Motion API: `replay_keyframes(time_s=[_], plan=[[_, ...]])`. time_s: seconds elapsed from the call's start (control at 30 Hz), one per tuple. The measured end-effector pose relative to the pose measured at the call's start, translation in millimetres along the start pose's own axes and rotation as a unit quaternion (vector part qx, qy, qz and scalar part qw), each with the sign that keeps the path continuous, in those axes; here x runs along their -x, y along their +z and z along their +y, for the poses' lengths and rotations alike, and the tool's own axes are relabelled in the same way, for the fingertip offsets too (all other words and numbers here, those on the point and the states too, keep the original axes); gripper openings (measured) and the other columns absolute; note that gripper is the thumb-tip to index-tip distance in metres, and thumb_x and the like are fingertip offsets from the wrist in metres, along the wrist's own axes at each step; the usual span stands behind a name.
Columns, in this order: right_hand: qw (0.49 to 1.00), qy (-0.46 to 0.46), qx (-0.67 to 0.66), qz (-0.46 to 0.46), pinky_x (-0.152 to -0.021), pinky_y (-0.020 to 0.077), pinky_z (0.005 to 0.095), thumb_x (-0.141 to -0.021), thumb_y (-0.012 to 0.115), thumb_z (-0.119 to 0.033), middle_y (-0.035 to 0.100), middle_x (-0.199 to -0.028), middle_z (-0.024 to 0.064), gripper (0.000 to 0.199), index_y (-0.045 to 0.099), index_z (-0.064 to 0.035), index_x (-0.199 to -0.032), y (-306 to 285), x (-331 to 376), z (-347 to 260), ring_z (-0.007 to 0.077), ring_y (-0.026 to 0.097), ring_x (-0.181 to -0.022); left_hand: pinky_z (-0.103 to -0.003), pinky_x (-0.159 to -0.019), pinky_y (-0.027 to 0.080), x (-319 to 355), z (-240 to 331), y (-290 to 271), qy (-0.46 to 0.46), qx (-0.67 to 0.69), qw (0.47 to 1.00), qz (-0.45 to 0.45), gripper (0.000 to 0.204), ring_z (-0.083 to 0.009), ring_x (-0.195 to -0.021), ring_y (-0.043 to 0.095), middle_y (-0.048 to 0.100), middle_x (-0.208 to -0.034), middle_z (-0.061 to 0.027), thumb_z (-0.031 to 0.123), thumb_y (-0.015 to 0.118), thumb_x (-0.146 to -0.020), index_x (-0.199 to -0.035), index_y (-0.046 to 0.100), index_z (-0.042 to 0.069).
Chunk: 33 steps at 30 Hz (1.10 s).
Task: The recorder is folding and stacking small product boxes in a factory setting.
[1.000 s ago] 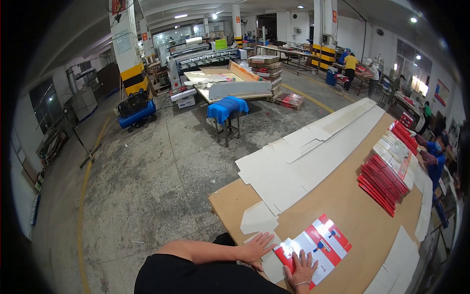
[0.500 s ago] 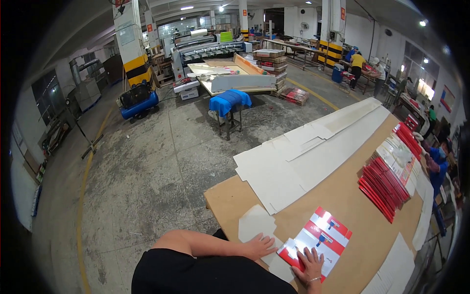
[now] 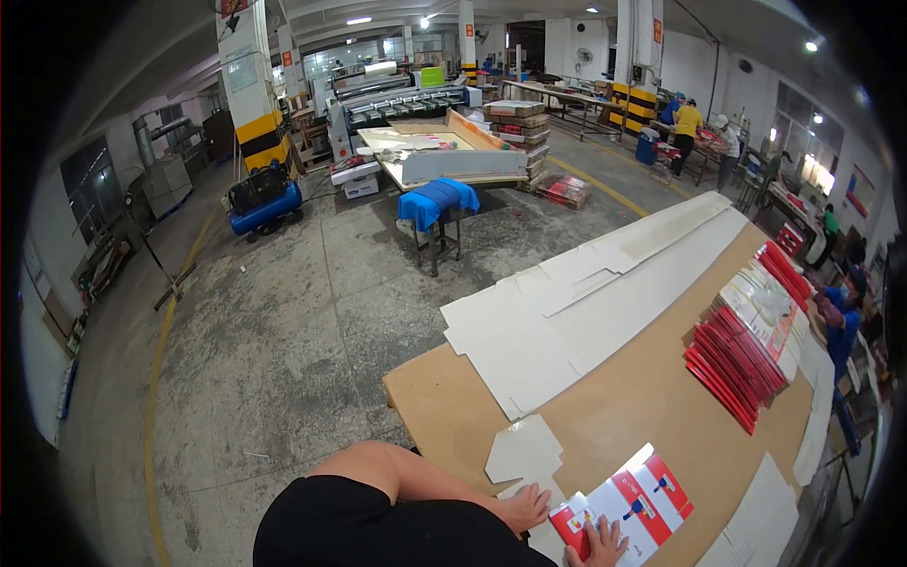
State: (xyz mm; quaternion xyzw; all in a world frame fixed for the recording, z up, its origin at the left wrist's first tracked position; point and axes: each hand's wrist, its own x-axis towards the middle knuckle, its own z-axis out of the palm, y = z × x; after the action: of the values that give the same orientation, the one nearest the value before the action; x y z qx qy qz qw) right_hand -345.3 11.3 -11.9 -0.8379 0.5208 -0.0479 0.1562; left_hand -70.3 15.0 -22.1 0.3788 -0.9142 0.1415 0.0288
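A red and white printed cardboard sheet with blue pictures lies on the brown table top near its front edge. My right hand rests on the sheet's near part, palm down and fingers spread. Left of it, my left hand lies flat with fingers stretched, beside the sheet's left edge and over a white cardboard blank. Part of that blank is hidden under the hand. Neither hand grips anything.
Long white cardboard blanks cover the table's far left side. A stack of red folded cardboard stands to the right, with more white blanks below it. Across the table's right side is a co-worker in blue. A blue-draped stool stands beyond.
Both hands, the printed sheet and the white blank have shifted slightly right across the table. The whole view has also moved a little.
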Motion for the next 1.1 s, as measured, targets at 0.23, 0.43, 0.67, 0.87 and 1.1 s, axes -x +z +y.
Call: replay_keyframes(time_s=[0.23,0.43,0.67,0.87,1.1], plan=[[0.987,-0.056,0.042,0.144,-0.11,0.0201,0.064,-0.094,0.054,-0.04,0.038,-0.15,0.0193,0.058,0.045,-0.0115,-0.144,6.9,18.8,-1.6,0.045,0.03,-0.139,-0.043,-0.065,0.05,-33.4,-48.3,-12.6,0.095,0.275,0.948,-0.127,0.027,-0.0315,-0.08,0.064,0.062,-0.092,-0.0143,0.021,0.064,-0.077,-0.094,0.065,0.002],[0.915,-0.112,-0.199,0.333,-0.098,0.0452,0.048,-0.101,0.044,-0.043,0.041,-0.145,0.0261,0.056,0.051,0.0001,-0.137,5.3,16.1,28.2,0.0427,0.051,-0.123,-0.046,-0.078,0.051,-113.0,-89.4,62.6,0.193,0.332,0.842,-0.378,0.04,-0.0347,-0.089,0.067,0.071,-0.088,-0.018,0.041,0.072,-0.077,-0.087,0.073,0.003],[0.996,-0.061,0.006,0.068,-0.112,0.0208,0.0583,-0.085,0.066,-0.038,0.04,-0.148,0.0182,0.057,0.053,-0.0211,-0.138,22.6,24.2,16.8,0.0406,0.031,-0.139,-0.045,-0.077,0.052,-130.9,-122.6,51.6,-0.005,0.389,0.826,-0.407,0.048,-0.0301,-0.09,0.068,0.07,-0.092,-0.0176,0.044,0.08,-0.068,-0.089,0.07,0.002],[0.988,0.113,-0.097,0.038,-0.11,0.0161,0.0603,-0.067,0.079,-0.05,0.051,-0.129,0.0178,0.055,0.067,-0.016,-0.108,3.8,17.6,-9.8,0.0398,0.035,-0.134,-0.041,-0.083,0.049,-43.5,-39.9,1.6,0.074,0.259,0.959,-0.084,0.026,-0.0274,-0.104,0.061,0.065,-0.099,-0.0104,0.029,0.068,-0.079,-0.088,0.068,0.005],[0.995,0.022,-0.022,0.096,-0.112,0.0113,0.0608,-0.062,0.082,-0.053,0.042,-0.144,0.016,0.064,0.065,-0.0206,-0.115,7.5,36.1,11.6,0.0383,0.028,-0.14,-0.073,-0.102,0.016,21.2,-40.1,0.1,0.058,0.208,0.976,-0.008,0.089,-0.0345,-0.134,0.035,0.036,-0.148,-0.0065,0.062,0.061,-0.078,-0.146,0.034,0.011]])
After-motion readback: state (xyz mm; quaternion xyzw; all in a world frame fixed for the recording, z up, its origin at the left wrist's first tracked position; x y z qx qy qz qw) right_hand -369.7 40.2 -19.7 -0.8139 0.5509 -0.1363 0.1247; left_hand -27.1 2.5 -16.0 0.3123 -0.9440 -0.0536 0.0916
